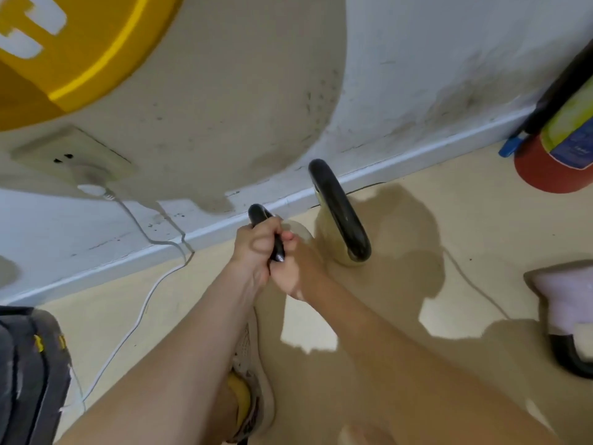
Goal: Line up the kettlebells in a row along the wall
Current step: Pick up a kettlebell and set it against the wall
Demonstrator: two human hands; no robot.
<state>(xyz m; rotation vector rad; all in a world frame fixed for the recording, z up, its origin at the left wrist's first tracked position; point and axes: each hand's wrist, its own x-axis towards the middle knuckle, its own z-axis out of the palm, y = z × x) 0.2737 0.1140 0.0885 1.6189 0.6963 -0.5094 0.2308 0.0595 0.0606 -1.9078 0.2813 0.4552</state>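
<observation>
Both hands grip the black handle of one kettlebell [260, 214] near the baseboard: my left hand [255, 244] is higher on the handle, my right hand [293, 268] just below it. Its pale body is mostly hidden behind the hands, with a sliver at the right. A second kettlebell [340, 216], cream body with a black handle, stands right beside it on the floor, close to the wall. At the right edge a third kettlebell [564, 313], pale pink with a black handle, lies apart from the wall.
A red fire extinguisher [558, 146] stands by the wall at the right. A white cable [141, 303] runs from a wall socket [73, 155] down across the beige floor. Dark weight plates [29, 374] sit at the lower left. My shoe [253, 380] is below the hands.
</observation>
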